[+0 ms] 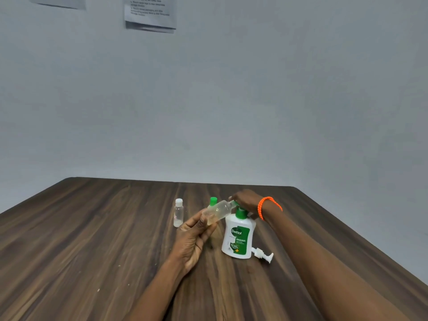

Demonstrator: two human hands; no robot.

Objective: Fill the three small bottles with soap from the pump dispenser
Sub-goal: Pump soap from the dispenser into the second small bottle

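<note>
A person's left hand (193, 236) grips a small clear bottle (217, 212) by its base, fingers and thumb curled round it, and holds it tilted in the air with the open neck angled up toward the nozzle of a pump dispenser (238, 237). A little pale liquid lies in the lower end of the tilted bottle. The right hand (245, 201), with an orange braided bracelet (266, 207) at the wrist, rests over the dispenser's green pump head, fingers bent down across it; how firmly it clasps the head cannot be told from here. The white dispenser, with a green label reading "Dettol", stands upright on a dark wooden table (92, 239).

Behind the tilted bottle, the green cap of a second bottle (213, 200) shows, its body mostly hidden. To the left, well apart from the hands, a third bottle with a white cap (178, 213) stands upright. A loose white pump head (264, 255) lies on its side on the table, just beside the dispenser's base. 2 sheets of paper (149, 12) hang on the grey wall behind.
</note>
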